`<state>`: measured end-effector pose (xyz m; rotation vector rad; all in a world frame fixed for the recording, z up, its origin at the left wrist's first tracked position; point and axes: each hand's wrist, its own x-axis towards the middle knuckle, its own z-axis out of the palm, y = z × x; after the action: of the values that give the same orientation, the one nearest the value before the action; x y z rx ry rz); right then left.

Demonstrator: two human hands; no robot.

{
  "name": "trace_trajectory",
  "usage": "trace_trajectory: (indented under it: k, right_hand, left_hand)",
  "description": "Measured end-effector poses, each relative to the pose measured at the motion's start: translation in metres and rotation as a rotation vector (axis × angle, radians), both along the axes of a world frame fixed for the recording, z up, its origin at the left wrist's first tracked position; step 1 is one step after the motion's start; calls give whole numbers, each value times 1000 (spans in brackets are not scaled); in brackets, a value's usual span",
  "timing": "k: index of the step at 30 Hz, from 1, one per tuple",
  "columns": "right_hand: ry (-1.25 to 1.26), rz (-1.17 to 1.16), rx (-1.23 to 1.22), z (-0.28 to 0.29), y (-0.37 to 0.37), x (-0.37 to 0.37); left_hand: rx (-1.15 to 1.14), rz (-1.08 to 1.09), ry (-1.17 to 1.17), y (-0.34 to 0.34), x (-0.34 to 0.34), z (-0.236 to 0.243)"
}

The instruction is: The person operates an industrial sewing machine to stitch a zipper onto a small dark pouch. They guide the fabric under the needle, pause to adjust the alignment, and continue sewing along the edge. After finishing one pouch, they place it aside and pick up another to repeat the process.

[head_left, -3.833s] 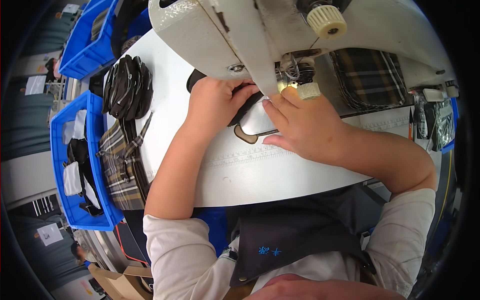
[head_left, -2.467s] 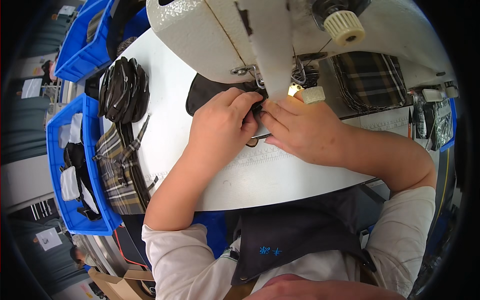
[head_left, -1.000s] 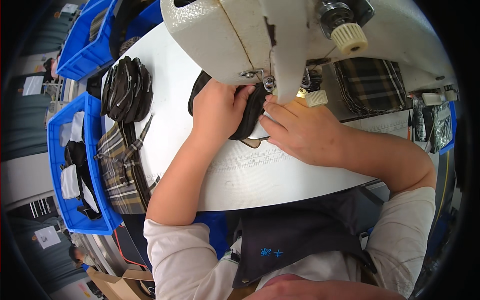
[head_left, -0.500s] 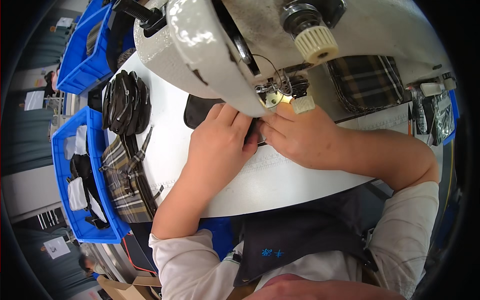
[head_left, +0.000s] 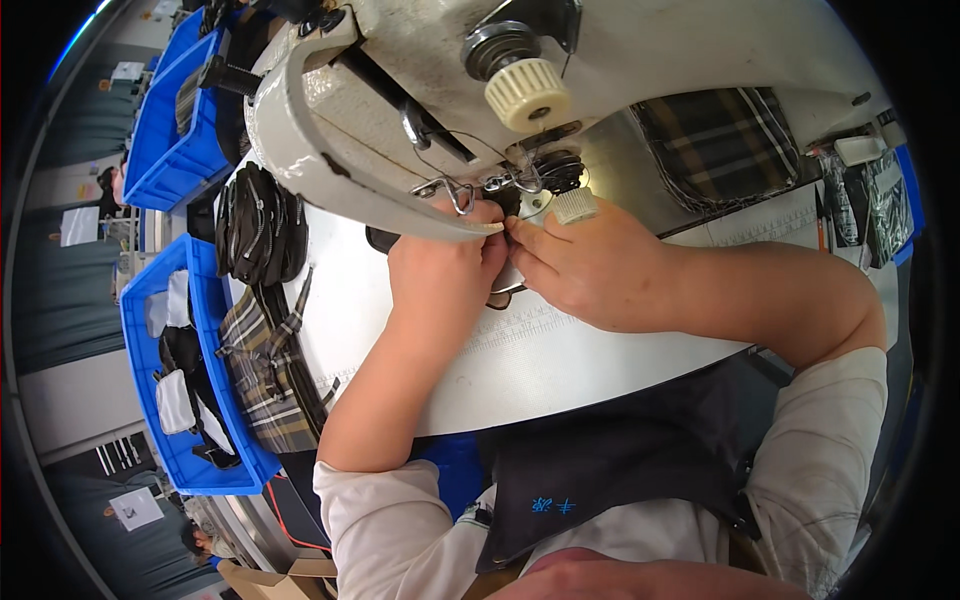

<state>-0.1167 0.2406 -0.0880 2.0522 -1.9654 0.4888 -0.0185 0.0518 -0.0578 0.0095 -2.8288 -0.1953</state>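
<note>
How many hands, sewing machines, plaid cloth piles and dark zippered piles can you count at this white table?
Hands: 2 (left hand, right hand)
Sewing machine: 1
Plaid cloth piles: 2 (right-side pile, left-side pile)
Dark zippered pile: 1
Total: 6

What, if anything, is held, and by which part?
The left hand pinches the dark fabric piece below the sewing machine head, exact spot partly hidden; the right hand is beside it, grip unclear.
</note>
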Motion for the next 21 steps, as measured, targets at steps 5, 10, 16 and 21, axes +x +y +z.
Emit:
trace_trajectory:
  k: [5, 10, 16, 21]
  right_hand:
    - [46, -5, 21, -2, 1, 0]
    - [48, -6, 28, -1, 1, 0]
    - [133, -24, -87, -1, -1, -2]
    - [95, -37, -96, 0, 0, -2]
  left_hand:
    - [117, -21, 33, -4, 0, -5]
    - [112, -25, 3, -7, 1, -5]
    - [130, -76, 3, -9, 5, -2]
    - [28, -113, -12, -5, 6, 0]
